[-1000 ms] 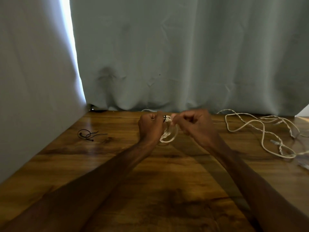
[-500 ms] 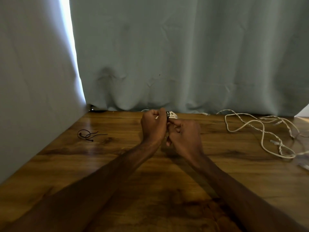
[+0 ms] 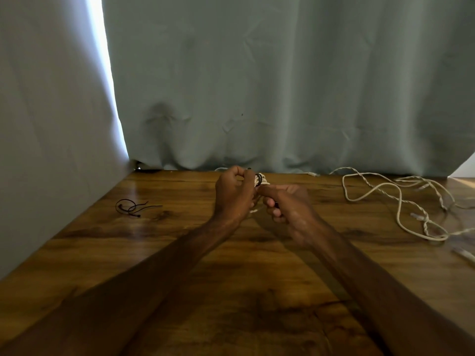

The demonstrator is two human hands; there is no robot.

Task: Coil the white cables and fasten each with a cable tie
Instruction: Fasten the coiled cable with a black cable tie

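— What's around?
— Loose white cable [image 3: 385,201] lies right on the worktop [image 3: 180,253], spare ties [image 3: 133,206] left.
— Hands?
— Left hand [image 3: 232,195]: fingers clenched round the coiled cable [image 3: 264,181], cable tie [image 3: 258,179] on it, held above mid-worktop. Right hand [image 3: 288,204]: fingers curled just beside; grasp unclear.

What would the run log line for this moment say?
step: tie fastening | left hand: grips coiled white cable | right hand: holds black cable tie | loose white cables: right, uncoiled | spare ties: left
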